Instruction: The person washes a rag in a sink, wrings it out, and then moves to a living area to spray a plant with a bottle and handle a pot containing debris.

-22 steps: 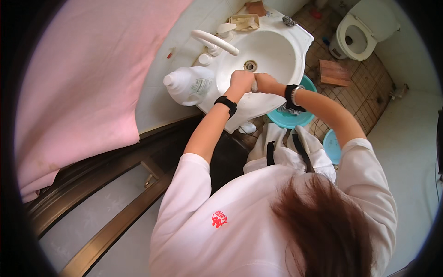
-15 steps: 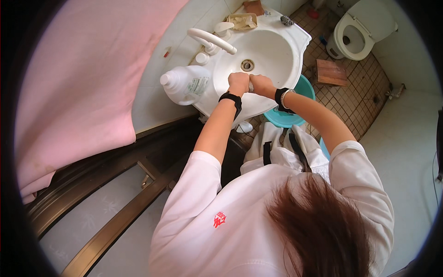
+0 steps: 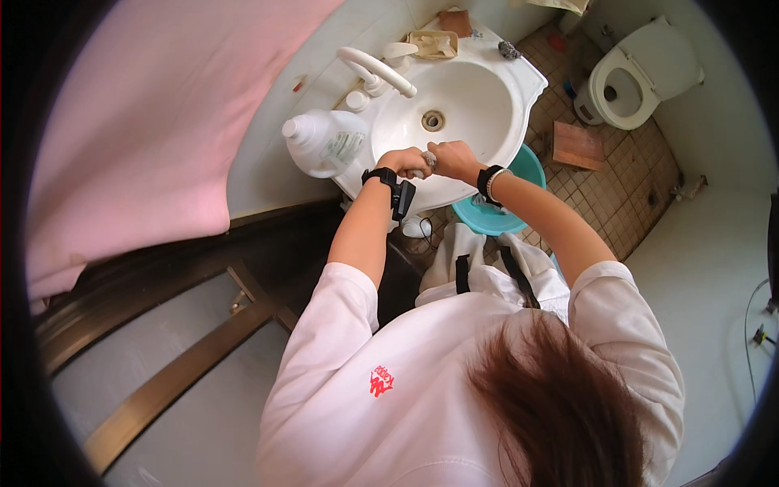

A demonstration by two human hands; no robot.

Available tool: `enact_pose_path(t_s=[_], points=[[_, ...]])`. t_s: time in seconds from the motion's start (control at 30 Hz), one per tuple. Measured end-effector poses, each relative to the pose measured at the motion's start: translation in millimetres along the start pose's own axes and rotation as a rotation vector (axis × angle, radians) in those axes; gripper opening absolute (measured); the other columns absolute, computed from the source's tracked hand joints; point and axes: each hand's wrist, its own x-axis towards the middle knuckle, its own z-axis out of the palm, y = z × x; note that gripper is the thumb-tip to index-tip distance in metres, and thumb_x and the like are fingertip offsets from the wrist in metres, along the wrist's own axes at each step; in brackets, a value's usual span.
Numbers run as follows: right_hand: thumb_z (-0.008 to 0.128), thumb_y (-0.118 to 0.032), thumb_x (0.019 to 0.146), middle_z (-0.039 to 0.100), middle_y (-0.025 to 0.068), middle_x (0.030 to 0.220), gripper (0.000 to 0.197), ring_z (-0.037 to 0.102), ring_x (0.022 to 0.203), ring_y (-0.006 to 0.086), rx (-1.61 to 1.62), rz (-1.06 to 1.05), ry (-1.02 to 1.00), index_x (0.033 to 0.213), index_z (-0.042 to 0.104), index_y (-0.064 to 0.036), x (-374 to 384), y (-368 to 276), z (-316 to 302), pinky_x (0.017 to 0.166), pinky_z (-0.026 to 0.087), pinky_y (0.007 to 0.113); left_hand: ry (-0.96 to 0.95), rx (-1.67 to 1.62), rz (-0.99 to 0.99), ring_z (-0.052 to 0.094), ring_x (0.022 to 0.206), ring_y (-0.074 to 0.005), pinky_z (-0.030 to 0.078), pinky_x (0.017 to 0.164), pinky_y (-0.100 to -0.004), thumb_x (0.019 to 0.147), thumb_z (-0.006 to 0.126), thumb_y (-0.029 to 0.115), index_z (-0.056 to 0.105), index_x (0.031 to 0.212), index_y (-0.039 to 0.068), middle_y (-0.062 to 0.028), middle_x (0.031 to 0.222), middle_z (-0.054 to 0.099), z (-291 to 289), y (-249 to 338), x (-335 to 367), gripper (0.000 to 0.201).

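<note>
Evidently, the fingers of both hands are clenched: left hand [image 3: 402,161] and right hand [image 3: 456,160] grasp between them a small grey-white crumpled bundle of soft cloth [image 3: 429,158]. Only a little of it shows at the gap between the fists; we cannot tell its full shape or how wet it is. The hands hold it above the near part of a white oval ceramic basin [image 3: 479,101].

Progress, as we judge it: the bundle is gathered and squeezed, so this handling looks under way. Letting go and setting it down are not yet done. We make out no water running from the white curved tap [image 3: 377,67] at the far left.

Further out, a large white plastic bottle [image 3: 316,142] stands left of the basin. To the right and below, a round turquoise plastic tub [image 3: 487,223] contains some pale and dark fabric [image 3: 490,204], partly hidden by the basin and right arm. Whether those pieces have been dealt with or are waiting, we cannot say.
</note>
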Motion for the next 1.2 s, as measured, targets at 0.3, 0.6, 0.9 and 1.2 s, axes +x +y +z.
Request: enact_pose_path(t_s=[0.3,0.6,0.9,1.2], points=[[0.055,-0.017,0.065,0.051,0.0146,0.081,0.029,0.053,0.072,0.032,0.033,-0.056,0.227,0.089,0.044,-0.0065,-24.1,2.3,-0.3,0.06,0.044,0.04,0.772,0.345,0.418,0.053,0.082,-0.0318,0.043,0.071,-0.0385,0.054,0.065,0.03,0.044,0.106,0.011,-0.0166,0.088,0.055,43.6,-20.9,-19.5,0.059],[0.067,-0.023,0.055,0.052,0.0184,0.089,0.049,0.051,0.084,0.0304,0.291,0.058,0.359,0.094,0.049,0.0007,-84.1,23.9,48.2,0.074,0.041,0.035,1.019,-0.133,0.596,0.057,0.061,-0.0238,0.045,0.057,-0.031,0.063,0.049,0.006,0.057,0.084,0.001,-0.0135,0.065,0.058,93.2,-66.9,-28.6,0.022],[0.069,-0.022,0.058,0.055,0.0127,0.092,0.052,0.052,0.083,0.0182,0.72,0.204,0.313,0.099,0.048,0.0028,-111.9,37.3,67.6,0.071,0.041,0.028,1.023,-0.517,0.552,0.056,0.05,-0.0174,0.045,0.048,-0.0264,0.069,0.038,-0.005,0.032,0.119,0.004,-0.0183,0.099,0.051,164.7,-103.8,-56.2,0.051],[0.06,-0.022,0.07,0.051,0.0099,0.098,0.05,0.049,0.089,0.0199,1.244,0.215,0.0,0.112,0.04,-0.0023,-138.4,26.1,80.7,0.074,0.039,0.029,1.315,-0.256,0.48,0.055,0.081,-0.0238,0.044,0.07,-0.0289,0.063,0.058,0.007,0.017,0.127,0.007,-0.0203,0.121,0.033,227.4,-150.6,-61.2,0.076]])
